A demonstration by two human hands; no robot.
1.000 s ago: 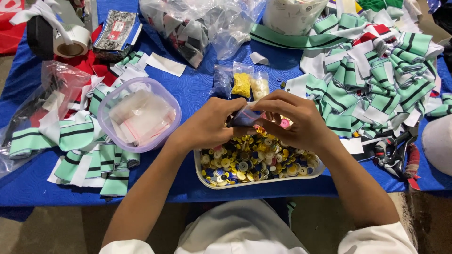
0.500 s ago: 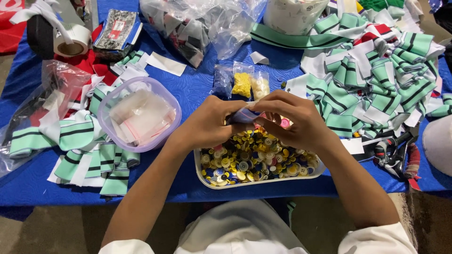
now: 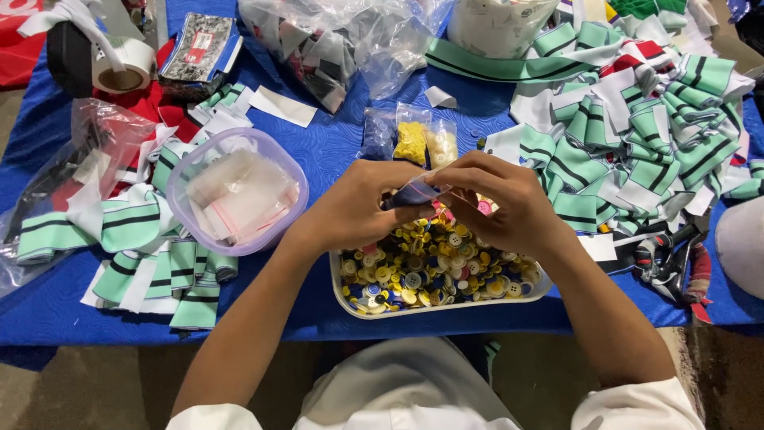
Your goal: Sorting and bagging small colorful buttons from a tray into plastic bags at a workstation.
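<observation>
Both hands, left hand (image 3: 354, 211) and right hand (image 3: 509, 209), are pinching a small clear plastic zip bag (image 3: 415, 191) above the white tray of mixed buttons (image 3: 436, 271); keeping the bag mouth level over the tray is advisable.

One head-worn view looks steeply down, close over the blue table (image 3: 334, 151).

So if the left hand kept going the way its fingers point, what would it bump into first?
Most likely the small clear bag pinched between both hands, then straight after it the right hand, whose fingers meet it above the tray of buttons. The hands are so close that depth hardly matters here.
</observation>
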